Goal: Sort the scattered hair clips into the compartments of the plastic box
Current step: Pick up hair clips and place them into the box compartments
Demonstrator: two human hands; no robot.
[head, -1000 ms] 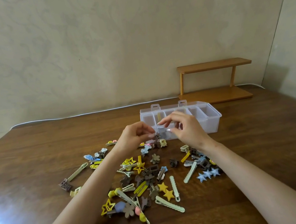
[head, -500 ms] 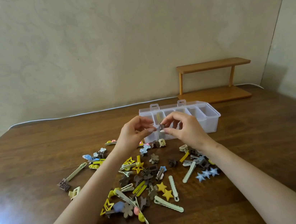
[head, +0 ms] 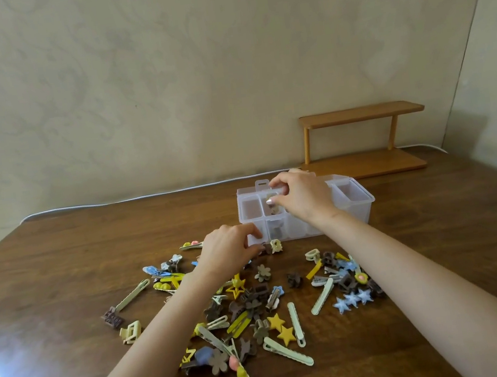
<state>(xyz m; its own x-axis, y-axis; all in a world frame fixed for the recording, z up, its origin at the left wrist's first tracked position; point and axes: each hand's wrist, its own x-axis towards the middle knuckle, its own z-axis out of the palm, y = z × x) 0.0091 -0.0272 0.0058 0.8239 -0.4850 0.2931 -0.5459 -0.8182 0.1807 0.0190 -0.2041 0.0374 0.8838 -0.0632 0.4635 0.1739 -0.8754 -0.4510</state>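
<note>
A clear plastic box [head: 357, 205] with several compartments stands on the wooden table. My right hand [head: 300, 195] hovers over its second compartment from the left, fingertips pinching a small brown clip [head: 273, 209] just above the opening. Another brown clip [head: 277, 232] shows through the wall of that compartment. My left hand [head: 228, 251] is down at the box's front left corner, its curled fingers closing on a small brown clip [head: 264, 247] beside a cream claw clip [head: 276, 245]. Many scattered hair clips [head: 250, 311] cover the table in front of me.
A second cluster with blue star clips [head: 352, 299] lies under my right forearm. A wooden shelf [head: 364, 141] stands behind the box against the wall. A white cable [head: 116, 201] runs along the table's far edge. Glare marks the table's left front.
My right hand has carried the small brown clip from in front of the box to over the second compartment. My left hand has let go and dropped to the clips by the box's front.
</note>
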